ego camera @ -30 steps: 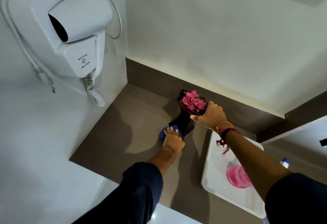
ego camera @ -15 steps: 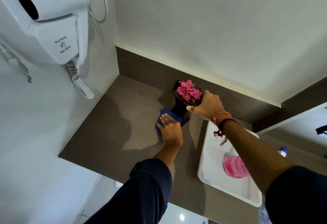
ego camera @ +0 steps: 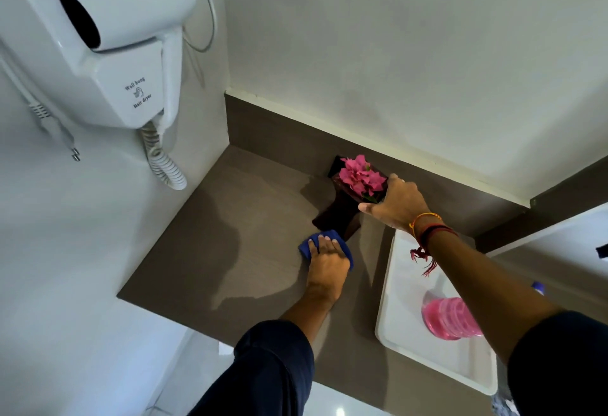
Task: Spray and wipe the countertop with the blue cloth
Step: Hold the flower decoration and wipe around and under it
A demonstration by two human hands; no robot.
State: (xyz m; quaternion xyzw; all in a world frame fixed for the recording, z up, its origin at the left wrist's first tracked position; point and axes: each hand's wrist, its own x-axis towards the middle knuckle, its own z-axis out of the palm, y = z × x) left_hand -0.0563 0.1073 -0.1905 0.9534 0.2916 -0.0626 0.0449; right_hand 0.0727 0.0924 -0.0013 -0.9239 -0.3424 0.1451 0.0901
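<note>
My left hand (ego camera: 327,259) presses the blue cloth (ego camera: 307,244) flat on the grey-brown countertop (ego camera: 230,238), just in front of a dark vase. Only the cloth's far and side edges show past my fingers. My right hand (ego camera: 396,206) grips the rim of that dark vase (ego camera: 339,215), which holds pink flowers (ego camera: 360,176) and looks tilted, its base near the cloth. A spray bottle with pink liquid (ego camera: 450,318) stands on a white tray, partly hidden by my right forearm.
The white tray (ego camera: 401,287) lies at the right of the counter. A white wall-mounted hair dryer (ego camera: 108,37) with a coiled cord (ego camera: 163,159) hangs on the left wall above the counter. A brown backsplash (ego camera: 279,132) and white wall close the back.
My left hand with the cloth slid back toward me and slightly right, away from the vase's base. My right hand kept its hold on the vase.
</note>
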